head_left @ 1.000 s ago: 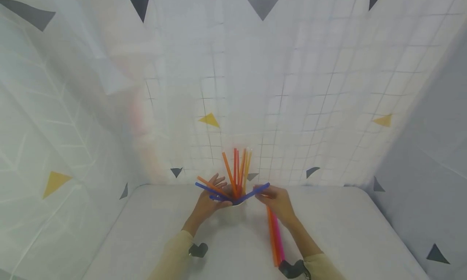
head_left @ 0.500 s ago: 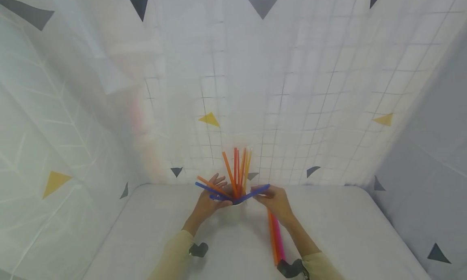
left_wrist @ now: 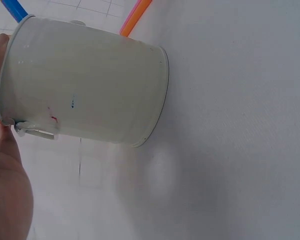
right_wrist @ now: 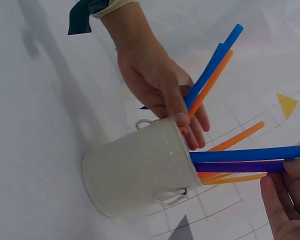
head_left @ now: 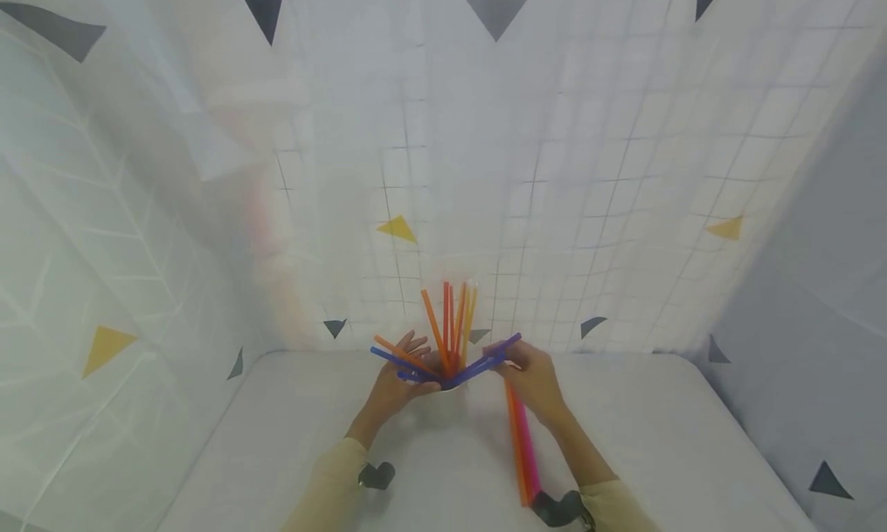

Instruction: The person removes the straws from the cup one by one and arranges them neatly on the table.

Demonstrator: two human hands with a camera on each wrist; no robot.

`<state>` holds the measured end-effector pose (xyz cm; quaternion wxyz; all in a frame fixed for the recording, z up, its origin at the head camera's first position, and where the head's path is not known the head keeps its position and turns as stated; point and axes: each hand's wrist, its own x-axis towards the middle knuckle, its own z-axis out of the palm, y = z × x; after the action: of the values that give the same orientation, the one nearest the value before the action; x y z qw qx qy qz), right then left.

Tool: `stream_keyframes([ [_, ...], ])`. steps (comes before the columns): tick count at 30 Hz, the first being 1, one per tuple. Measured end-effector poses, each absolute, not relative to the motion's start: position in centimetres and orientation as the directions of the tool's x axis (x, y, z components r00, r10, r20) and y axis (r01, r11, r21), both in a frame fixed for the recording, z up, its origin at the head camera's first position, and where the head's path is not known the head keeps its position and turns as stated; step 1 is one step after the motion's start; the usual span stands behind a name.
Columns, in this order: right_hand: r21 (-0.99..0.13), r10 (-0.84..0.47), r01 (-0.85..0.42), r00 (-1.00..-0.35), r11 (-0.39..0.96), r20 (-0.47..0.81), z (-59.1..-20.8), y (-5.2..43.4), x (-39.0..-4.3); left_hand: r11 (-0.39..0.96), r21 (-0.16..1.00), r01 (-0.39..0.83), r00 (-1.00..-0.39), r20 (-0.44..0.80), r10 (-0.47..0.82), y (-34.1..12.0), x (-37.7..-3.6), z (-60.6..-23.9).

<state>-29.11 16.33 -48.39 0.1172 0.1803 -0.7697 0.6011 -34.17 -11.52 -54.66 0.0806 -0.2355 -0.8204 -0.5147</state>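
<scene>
A white pail (right_wrist: pixel 135 170) with small looped ears stands on the table, several coloured plastic straws sticking out of its mouth. My left hand (head_left: pixel 398 382) holds the pail at the rim, thumb on the near side and fingers on the far side. Blue straws (right_wrist: pixel 217 62) and an orange straw (right_wrist: pixel 216 82) lean out over that hand. On the other side, my right hand (head_left: pixel 532 378) pinches a purple straw (right_wrist: pixel 240 166) near its outer end; its lower end is hidden in the pail. A blue straw (right_wrist: pixel 250 154) lies right alongside it.
Orange straws (head_left: pixel 516 455) and a pink straw (head_left: pixel 530 459) lie on the white table (head_left: pixel 651 455) below my right forearm. Upright red straws (head_left: pixel 446 316) and yellow straws (head_left: pixel 470 316) fan from the pail. A patterned white curtain (head_left: pixel 457 132) hangs behind.
My right hand has shifted slightly up and to the right, drawing the purple straw's end outward, apart from the blue straw's end. The left hand and pail have stayed put.
</scene>
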Motion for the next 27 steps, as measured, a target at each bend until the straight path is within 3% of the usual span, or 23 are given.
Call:
stream_keyframes([
  [6,-0.879,-0.086,-0.442,-0.897,0.181,0.433,-46.5,17.2,-28.5,0.356,0.797,0.488,-0.867,0.395,0.305,-11.6,-34.0,-54.6],
  [20,-0.766,0.03,-0.619,-0.774,0.174,0.632,-42.6,18.9,-27.2,0.344,0.799,0.493,-0.863,0.399,0.31,-11.6,-34.0,-54.5],
  [27,-0.691,0.093,-0.723,-0.69,-0.029,0.718,-38.7,19.6,-25.1,0.334,0.82,0.465,-0.878,0.381,0.288,-11.2,-33.4,-54.3],
])
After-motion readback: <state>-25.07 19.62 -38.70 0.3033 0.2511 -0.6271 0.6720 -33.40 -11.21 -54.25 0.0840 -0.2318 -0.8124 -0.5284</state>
